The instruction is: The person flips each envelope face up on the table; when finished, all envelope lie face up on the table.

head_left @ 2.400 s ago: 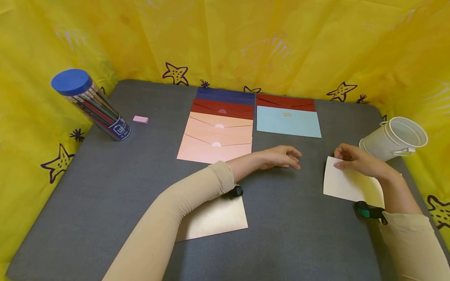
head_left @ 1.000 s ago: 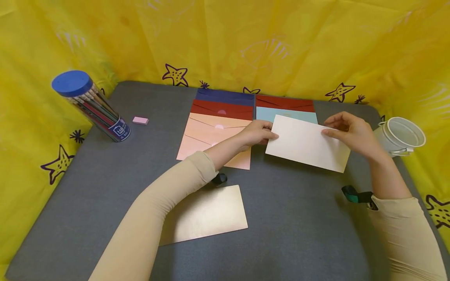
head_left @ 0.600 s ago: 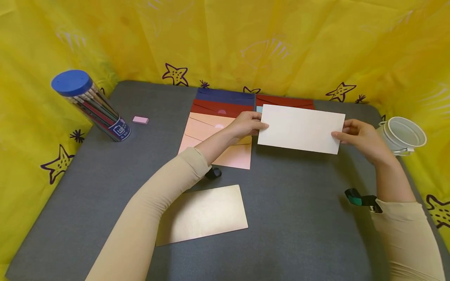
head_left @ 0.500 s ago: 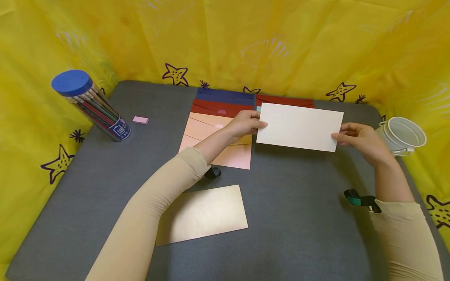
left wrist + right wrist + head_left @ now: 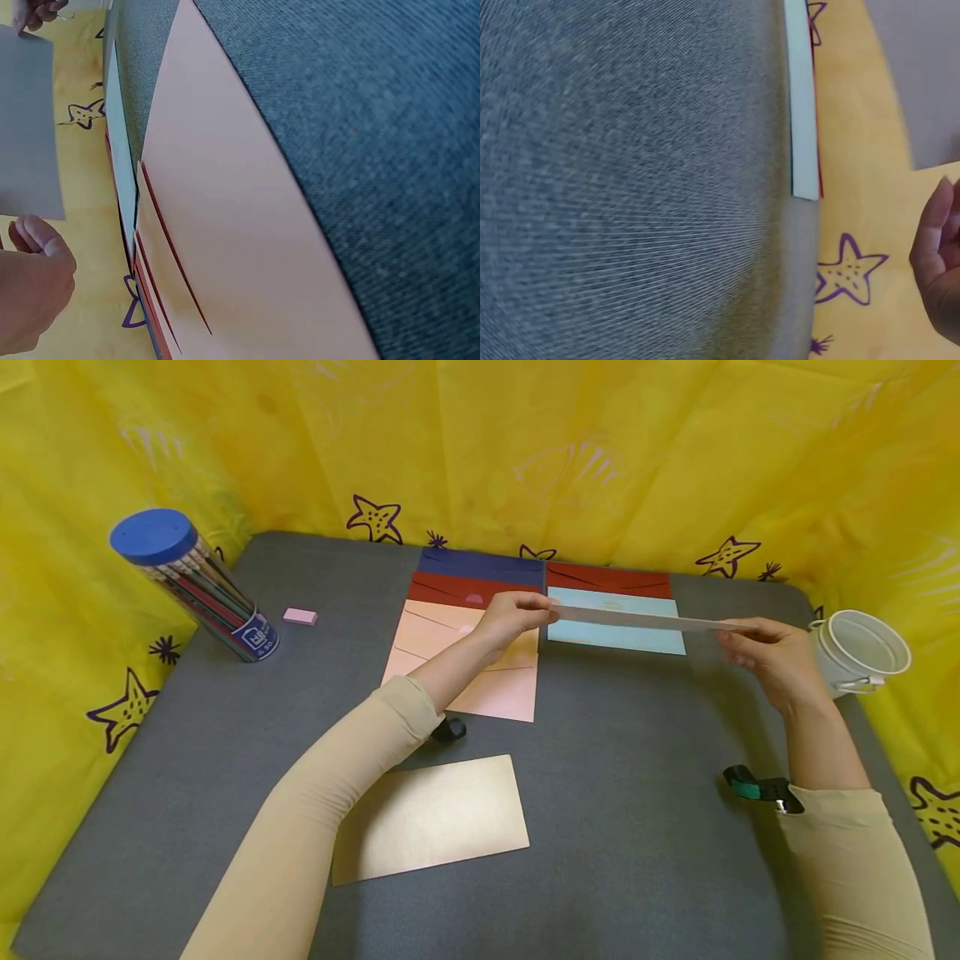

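Observation:
A white envelope hangs level above the table and shows almost edge-on in the head view. My left hand pinches its left end and my right hand pinches its right end. It hovers over a light blue envelope that lies on a red one. To the left lies a fanned stack of pink envelopes, red and dark blue ones. The left wrist view shows the held envelope's grey underside above my left hand's fingers and the pink envelopes.
A gold envelope lies near the front of the grey table. A tilted tube of pencils with a blue lid and a pink eraser stand at the left. A white bucket sits at the right edge. Yellow star-printed cloth surrounds the table.
My right hand picked the white envelope up from the table's right side and my left hand took its other end. The envelope has since tipped from facing me to lying flat, edge-on.

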{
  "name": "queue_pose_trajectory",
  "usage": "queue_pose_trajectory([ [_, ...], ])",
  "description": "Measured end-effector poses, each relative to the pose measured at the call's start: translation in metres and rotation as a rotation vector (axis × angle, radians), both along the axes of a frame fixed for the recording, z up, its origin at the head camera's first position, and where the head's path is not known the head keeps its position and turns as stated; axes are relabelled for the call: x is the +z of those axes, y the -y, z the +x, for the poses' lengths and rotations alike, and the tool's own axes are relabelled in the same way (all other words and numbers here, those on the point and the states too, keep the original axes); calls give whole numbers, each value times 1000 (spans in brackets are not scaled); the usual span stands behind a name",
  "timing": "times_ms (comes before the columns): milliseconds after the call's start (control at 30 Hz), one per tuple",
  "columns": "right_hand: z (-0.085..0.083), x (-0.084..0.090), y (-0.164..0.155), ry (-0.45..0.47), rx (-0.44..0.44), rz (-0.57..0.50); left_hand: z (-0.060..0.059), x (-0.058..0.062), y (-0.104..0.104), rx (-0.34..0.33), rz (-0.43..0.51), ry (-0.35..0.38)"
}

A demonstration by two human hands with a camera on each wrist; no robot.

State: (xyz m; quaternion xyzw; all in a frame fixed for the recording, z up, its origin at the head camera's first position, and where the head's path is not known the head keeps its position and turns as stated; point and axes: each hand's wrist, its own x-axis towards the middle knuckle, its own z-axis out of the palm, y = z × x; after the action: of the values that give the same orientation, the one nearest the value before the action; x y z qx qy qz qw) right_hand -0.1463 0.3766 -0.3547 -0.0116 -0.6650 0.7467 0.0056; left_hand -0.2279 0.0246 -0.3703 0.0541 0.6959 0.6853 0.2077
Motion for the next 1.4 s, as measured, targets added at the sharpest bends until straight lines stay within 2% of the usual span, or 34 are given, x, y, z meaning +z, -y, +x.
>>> queue_pose_trajectory([
  [67,0,-2,-1,-23,20,-67,1,-1,0,2,27,10],
  [200,2,-4,-2,-17,29,-98,2,-2,0,-8,40,35],
  [367,1,-6,-2,20,37,-98,1,-7,-1,0,12,48],
  [500,-1,-7,-2,60,20,-56,0,-11,-3,12,-8,65],
  [633,-2,-10,-6,112,66,-61,1,-13,-5,22,-51,83],
  [767,-1,-16,-7,162,91,54,2,-17,-5,-4,-109,69],
  [867,0,-20,-9,194,88,143,4,-21,-6,-33,-160,27],
  [1033,-2,-25,-12,245,107,202,6,-27,-10,-35,-231,-11],
  [1200,-6,-27,-11,317,113,224,7,-29,-12,-38,-259,-21],
  [1400,-13,-28,-11,381,140,425,7,-28,-11,-113,-341,-52],
])
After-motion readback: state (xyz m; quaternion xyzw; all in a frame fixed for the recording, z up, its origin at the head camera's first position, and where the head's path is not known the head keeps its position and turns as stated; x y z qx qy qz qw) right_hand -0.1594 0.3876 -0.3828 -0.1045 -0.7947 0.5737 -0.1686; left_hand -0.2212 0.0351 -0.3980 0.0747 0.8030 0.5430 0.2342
